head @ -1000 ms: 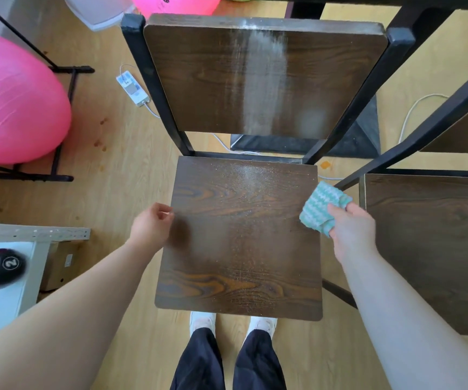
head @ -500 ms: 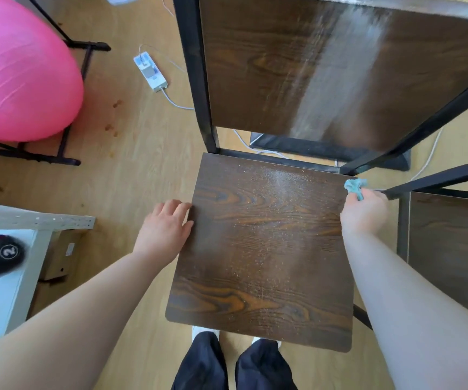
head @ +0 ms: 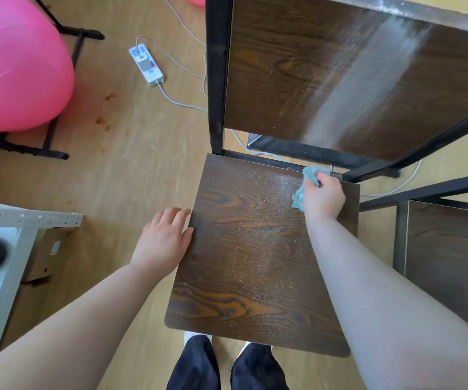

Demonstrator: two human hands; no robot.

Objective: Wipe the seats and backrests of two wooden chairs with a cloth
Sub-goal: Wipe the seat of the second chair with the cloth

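Fingers of the right hand curl round the bunched cloth at the far right corner of the seat. The left hand lies flat, fingers loosely spread, against the seat's left edge. The seat is speckled all over (pale grit, seemingly), so long overlapping strokes toward the near edge would serve best. The backrest carries a pale streak. A flatter cloth would cover more.
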